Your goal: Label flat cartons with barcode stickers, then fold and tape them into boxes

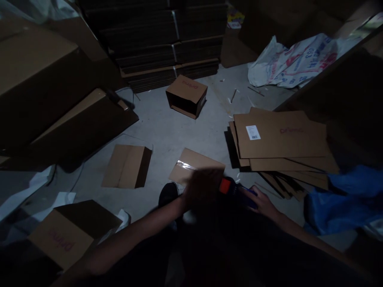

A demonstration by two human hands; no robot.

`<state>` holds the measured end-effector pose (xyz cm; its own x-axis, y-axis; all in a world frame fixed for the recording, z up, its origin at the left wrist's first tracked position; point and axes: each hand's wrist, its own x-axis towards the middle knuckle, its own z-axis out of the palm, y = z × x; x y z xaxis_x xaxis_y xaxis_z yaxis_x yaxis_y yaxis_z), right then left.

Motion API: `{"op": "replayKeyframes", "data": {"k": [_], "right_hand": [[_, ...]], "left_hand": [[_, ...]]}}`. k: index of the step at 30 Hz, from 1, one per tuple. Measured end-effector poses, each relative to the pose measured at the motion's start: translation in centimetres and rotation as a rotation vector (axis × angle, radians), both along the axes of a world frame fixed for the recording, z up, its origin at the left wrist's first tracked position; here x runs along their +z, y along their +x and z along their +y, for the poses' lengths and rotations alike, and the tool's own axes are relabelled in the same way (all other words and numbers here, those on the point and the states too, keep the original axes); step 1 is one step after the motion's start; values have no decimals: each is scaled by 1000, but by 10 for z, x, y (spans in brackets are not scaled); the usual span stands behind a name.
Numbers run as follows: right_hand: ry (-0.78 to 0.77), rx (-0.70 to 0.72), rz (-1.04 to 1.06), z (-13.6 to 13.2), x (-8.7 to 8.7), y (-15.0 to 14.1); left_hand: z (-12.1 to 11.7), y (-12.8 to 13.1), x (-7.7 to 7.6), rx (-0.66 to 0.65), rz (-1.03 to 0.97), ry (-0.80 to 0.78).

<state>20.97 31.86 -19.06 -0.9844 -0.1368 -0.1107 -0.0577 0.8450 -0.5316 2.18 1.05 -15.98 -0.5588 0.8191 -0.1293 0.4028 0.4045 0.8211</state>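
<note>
My right hand point(259, 201) is wrapped round the blue handle of a tape dispenser point(231, 188) with a red part on top. In front of it my left hand point(203, 188) is dark and smeared by motion, right beside the dispenser; its fingers do not show clearly. Just beyond both hands a small flat cardboard piece point(194, 164) with a strip of clear tape lies on the concrete floor. A dark mass in my lap below the hands hides whatever they rest on.
A stack of flat cartons point(281, 139) lies to the right, a blue bag point(344, 203) beside it. An open small box point(187, 95) sits ahead, a flattened box point(127, 165) to the left, a folded box point(64, 233) near left. Bundled cardboard point(170, 44) stands behind.
</note>
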Motion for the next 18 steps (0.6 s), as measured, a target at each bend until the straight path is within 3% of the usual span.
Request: {"op": "replayKeyframes", "data": {"k": [2,4,8,12,15,18], "right_hand": [[35,-24,-31,-1,4,4],[100,-47,-75,-9,13,-1],[200,-106,-92,-25,38,-28],[263,-100,-77,5,50,-19],[254,-370,-69,40,31,24],[155,-657,-158,51,-5,71]], "left_hand": [[2,4,1,-152,187,-54],[5,5,5,-200,340,-115],[18,11,13,-162,469,-192],[31,23,0,-101,468,-205],[38,25,-17,-130,428,-172],[36,8,-22,-175,416,-129]]}}
